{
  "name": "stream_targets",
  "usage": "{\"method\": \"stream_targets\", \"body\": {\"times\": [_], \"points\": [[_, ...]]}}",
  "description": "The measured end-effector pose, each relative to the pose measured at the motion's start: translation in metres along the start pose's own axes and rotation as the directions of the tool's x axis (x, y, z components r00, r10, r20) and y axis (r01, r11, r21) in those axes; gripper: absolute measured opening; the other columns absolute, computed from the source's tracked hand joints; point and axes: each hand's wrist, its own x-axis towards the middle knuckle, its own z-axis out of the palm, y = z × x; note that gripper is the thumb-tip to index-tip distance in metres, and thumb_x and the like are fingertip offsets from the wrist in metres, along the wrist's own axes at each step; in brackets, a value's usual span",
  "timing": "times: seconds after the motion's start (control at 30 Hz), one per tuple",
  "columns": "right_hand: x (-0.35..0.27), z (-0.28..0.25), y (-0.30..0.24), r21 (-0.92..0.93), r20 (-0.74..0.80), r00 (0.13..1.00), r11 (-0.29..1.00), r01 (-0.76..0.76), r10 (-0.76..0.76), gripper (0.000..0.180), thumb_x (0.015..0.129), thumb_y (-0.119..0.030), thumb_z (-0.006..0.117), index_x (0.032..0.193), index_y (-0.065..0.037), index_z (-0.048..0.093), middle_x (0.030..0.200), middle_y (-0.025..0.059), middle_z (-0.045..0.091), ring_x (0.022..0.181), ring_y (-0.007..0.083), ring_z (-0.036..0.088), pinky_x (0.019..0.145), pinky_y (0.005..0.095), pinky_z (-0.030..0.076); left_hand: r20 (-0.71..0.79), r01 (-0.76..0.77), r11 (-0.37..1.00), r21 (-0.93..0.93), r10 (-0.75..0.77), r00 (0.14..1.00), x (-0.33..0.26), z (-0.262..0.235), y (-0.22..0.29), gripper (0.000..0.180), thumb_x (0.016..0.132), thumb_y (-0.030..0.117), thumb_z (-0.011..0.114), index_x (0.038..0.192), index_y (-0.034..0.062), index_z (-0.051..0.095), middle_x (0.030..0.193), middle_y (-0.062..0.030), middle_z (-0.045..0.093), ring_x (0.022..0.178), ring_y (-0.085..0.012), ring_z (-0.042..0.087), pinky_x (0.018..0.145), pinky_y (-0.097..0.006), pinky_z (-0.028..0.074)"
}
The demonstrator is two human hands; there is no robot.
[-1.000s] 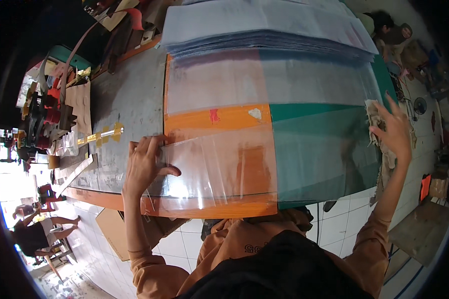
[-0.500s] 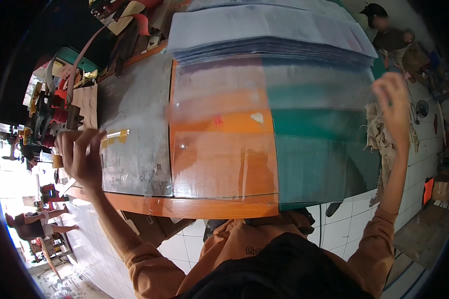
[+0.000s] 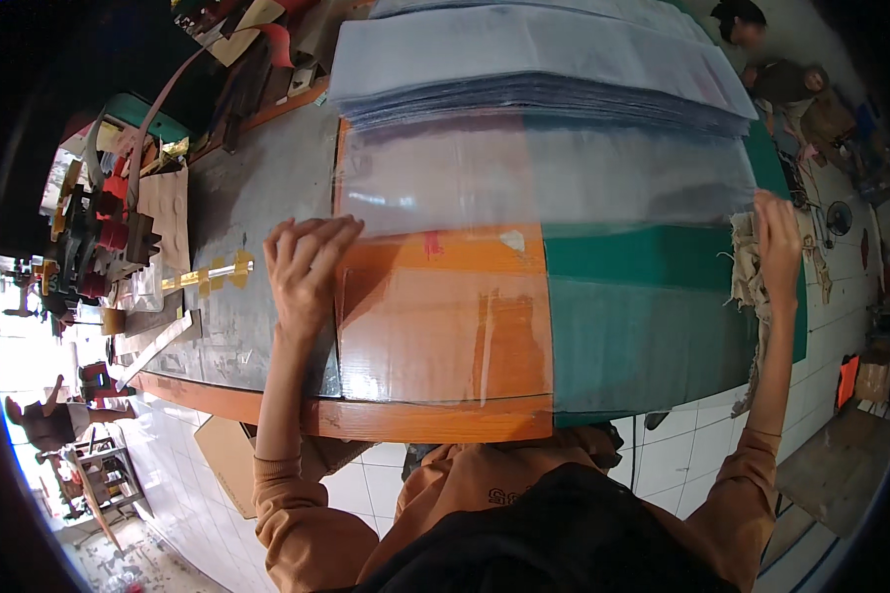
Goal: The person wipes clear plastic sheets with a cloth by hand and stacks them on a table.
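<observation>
Over the near half of the orange panel (image 3: 435,336), a hand could pass, but the left hand (image 3: 310,265) obstructs its left edge and a sheet stack (image 3: 554,64) rises beyond it.

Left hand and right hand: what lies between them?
In the head view, clear plastic sheeting spans the stretch between the left hand and the right hand; their fingertips are at its near corners.

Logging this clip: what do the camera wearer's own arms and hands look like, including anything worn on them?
The left hand and right hand are both ungloved, with no watch or bracelet visible on either wrist. Brown fabric sleeves are pushed up the forearms in loose folds. They match the brown sweatshirt, which has dark lettering on the front.
</observation>
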Motion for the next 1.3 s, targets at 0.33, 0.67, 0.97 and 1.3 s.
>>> {"method": "stream_targets", "body": {"times": [0.33, 0.67, 0.97, 1.3], "points": [[0.093, -0.034, 0.030, -0.069, 0.057, 0.998, 0.998, -0.005, 0.009, 0.016, 0.086, -0.009, 0.049, 0.098, -0.007, 0.060, 0.094, 0.0068, 0.059, 0.093, 0.0244, 0.050, 0.081, 0.0318, 0.040, 0.214, 0.562, 0.602, -0.568, -0.551, 0.807, 0.073, -0.015, -0.055, 0.016, 0.081, 0.006, 0.060, 0.096, 0.0031, 0.059, 0.082, -0.0061, 0.064, 0.068, -0.0103, 0.060, 0.056, -0.022, 0.047], [0.052, 0.037, 0.068, 0.041, 0.425, 0.839, 0.918, -0.394, 0.341, 0.052, 0.081, -0.027, 0.060, 0.128, -0.012, 0.042, 0.124, 0.0162, 0.046, 0.117, 0.0310, 0.041, 0.098, 0.0379, 0.032, 0.455, 0.530, 0.722, -0.446, -0.327, 0.828, 0.021, 0.034, -0.058, 0.090, 0.072, 0.033, 0.071, 0.137, 0.0072, 0.015, 0.122, -0.0300, 0.042, 0.114, -0.0392, 0.044, 0.093, -0.041, 0.038], [0.028, 0.010, 0.049, 0.169, 0.670, 0.721, 0.909, -0.382, 0.178, 0.104, 0.056, -0.026, 0.079, 0.140, -0.017, 0.017, 0.136, 0.0187, 0.032, 0.125, 0.0341, 0.031, 0.104, 0.0397, 0.025, 0.417, 0.459, 0.767, -0.448, -0.275, 0.866, 0.000, 0.034, -0.021, 0.100, 0.067, 0.028, 0.075, 0.138, 0.0042, 0.009, 0.130, -0.0283, 0.033, 0.121, -0.0404, 0.036, 0.098, -0.041, 0.033], [0.019, 0.013, 0.040, 0.351, 0.616, 0.762, 0.797, -0.491, 0.199, 0.098, 0.062, -0.022, 0.076, 0.140, -0.019, 0.017, 0.138, 0.0222, 0.027, 0.130, 0.0349, 0.023, 0.104, 0.0417, 0.025, 0.474, 0.463, 0.762, -0.454, -0.233, 0.849, 0.018, 0.026, -0.020, 0.090, 0.072, 0.023, 0.071, 0.138, 0.0043, 0.013, 0.137, -0.0249, 0.027, 0.124, -0.0354, 0.034, 0.099, -0.040, 0.032]]}}
